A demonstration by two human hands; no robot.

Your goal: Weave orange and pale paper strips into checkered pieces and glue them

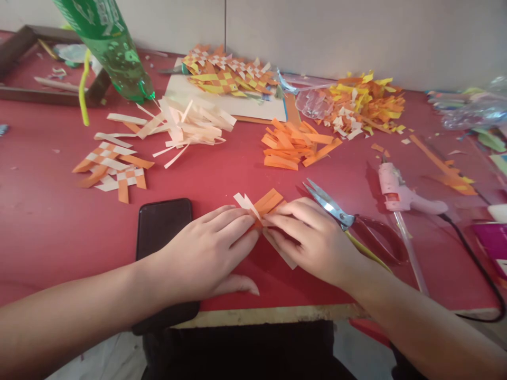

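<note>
biggest thing here is the red table (222, 177), pretty cluttered. far left there's a brown frame (39, 95) with scraps in it, and a green bottle (113, 53) standing by its corner.

then the two hands, low in the middle. left hand (217, 243) has its fingers out fairly straight and close together, thumb stuck out to the side, so it looks like it's pressing with the fingertips rather than gripping. right hand (312, 235) is nearly closed at the tips, thumb and fingers pinching the work. the left one reaches over the black phone (162, 224).

scissors (335, 208) lie partly open just beyond the right hand, with a pink glue gun (400, 192) farther right. beyond the hands are a pile of cream strips (190, 124), a pile of orange strips (291, 145), some woven bits (113, 161) at left and more checkered pieces (229, 74) at the back.

smallest: the little paper piece (270, 201) right between the fingertips, orange and cream strips crossing. looks to me like the interlacing step, with the weave partly made. i'd say the next move calls for the left fingers pinning the crossing while the right ones tuck a strip through and snug it up, no creasing. can't see exactly how the strips cross under the fingers.
</note>
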